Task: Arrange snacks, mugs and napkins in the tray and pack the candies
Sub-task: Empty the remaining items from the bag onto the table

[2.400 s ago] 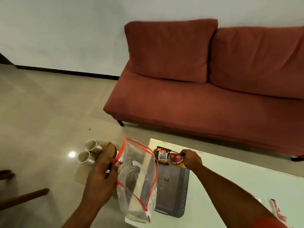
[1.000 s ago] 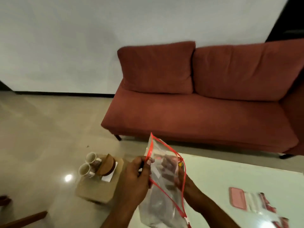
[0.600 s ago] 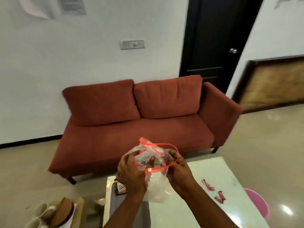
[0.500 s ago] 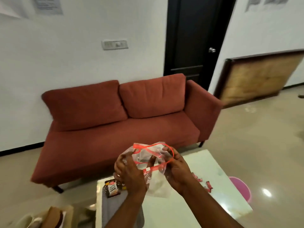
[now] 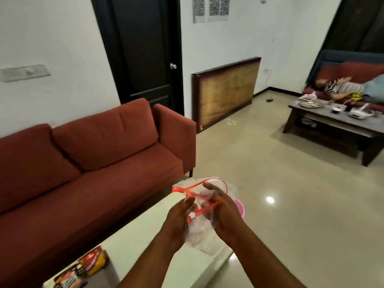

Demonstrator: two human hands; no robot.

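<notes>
A clear zip bag with a red-orange seal (image 5: 199,227) hangs crumpled between both hands above the white table (image 5: 145,242). My left hand (image 5: 178,223) grips its left side and my right hand (image 5: 224,217) grips its right side, with the red rim pulled apart at the top. Snack packets (image 5: 89,265) in red, yellow and black lie at the far end of the grey tray (image 5: 104,277), at the bottom left. Mugs, napkins and candies are out of view.
A red sofa (image 5: 93,163) runs behind the table. A pink bucket (image 5: 239,206) stands on the floor just past the table's right end. Further off stand a dark door (image 5: 143,53), a leaning wooden board (image 5: 226,90) and a dark coffee table (image 5: 332,125) beside a person lying down.
The view has swung far to the right, from mugs and tray to door and room. My right hand left the snack packet and joined the left on the bag, pulling its mouth apart.
</notes>
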